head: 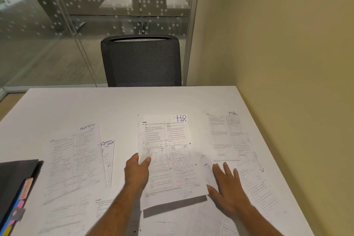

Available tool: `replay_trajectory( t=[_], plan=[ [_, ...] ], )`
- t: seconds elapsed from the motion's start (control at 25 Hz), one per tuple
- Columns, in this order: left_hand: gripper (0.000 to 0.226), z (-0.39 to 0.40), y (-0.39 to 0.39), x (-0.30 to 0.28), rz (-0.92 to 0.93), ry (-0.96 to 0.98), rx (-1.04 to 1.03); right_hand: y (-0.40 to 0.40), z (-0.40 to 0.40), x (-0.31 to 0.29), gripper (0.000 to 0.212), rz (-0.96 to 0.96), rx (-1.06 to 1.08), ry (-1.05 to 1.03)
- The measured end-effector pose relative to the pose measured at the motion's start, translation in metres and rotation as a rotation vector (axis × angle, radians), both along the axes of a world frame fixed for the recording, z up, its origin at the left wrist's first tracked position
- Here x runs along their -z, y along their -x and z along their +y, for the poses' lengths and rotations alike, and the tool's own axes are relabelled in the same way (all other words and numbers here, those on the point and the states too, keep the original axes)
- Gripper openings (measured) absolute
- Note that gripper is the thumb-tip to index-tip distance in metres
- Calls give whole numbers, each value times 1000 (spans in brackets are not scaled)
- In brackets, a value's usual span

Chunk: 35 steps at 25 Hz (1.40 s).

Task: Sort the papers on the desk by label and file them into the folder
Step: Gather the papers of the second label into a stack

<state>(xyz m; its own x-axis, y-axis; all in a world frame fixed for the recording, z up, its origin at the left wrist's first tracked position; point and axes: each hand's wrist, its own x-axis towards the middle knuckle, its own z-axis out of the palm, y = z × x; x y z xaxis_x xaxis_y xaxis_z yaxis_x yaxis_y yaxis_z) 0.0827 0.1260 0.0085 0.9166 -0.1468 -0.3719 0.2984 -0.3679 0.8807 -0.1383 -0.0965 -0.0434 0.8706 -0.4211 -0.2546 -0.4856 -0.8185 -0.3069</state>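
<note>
My left hand pinches the left edge of a printed sheet labelled HR and holds it lifted above the white desk; its shadow falls below. My right hand lies flat with straight fingers on loose papers at the right. Another HR sheet lies at the far right. Two sheets labelled ADMIN lie overlapped at the left. A dark folder with coloured tabs sits at the left edge.
More printed sheets lie along the desk's near edge, under my forearms. A black mesh chair stands behind the far edge of the desk. A glass partition is behind it and a yellow wall runs along the right.
</note>
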Motion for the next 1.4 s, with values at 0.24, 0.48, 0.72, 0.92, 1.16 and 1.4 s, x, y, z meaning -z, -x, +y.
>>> replay_trajectory(
  t=[0.24, 0.48, 0.72, 0.92, 1.16, 1.4],
  plan=[
    [7, -11, -3, 8, 9, 15, -2, -24, -29, -10, 58, -330, 491, -22],
    [10, -23, -4, 16, 48, 34, 2, -38, -100, -28, 91, 49, 961, -25],
    [10, -28, -9, 19, 73, 46, 4, -41, -117, -25, 97, 68, 1014, -76],
    [9, -25, -7, 22, 64, 47, -1, -43, -115, -24, 71, 26, 998, -142],
    [9, -19, -7, 21, 51, 55, -11, -42, -100, -37, 13, -360, 1055, -330],
    [13, -5, -8, 22, 44, 2, -24, -58, -63, -82, 29, -875, 1148, -999]
  ],
)
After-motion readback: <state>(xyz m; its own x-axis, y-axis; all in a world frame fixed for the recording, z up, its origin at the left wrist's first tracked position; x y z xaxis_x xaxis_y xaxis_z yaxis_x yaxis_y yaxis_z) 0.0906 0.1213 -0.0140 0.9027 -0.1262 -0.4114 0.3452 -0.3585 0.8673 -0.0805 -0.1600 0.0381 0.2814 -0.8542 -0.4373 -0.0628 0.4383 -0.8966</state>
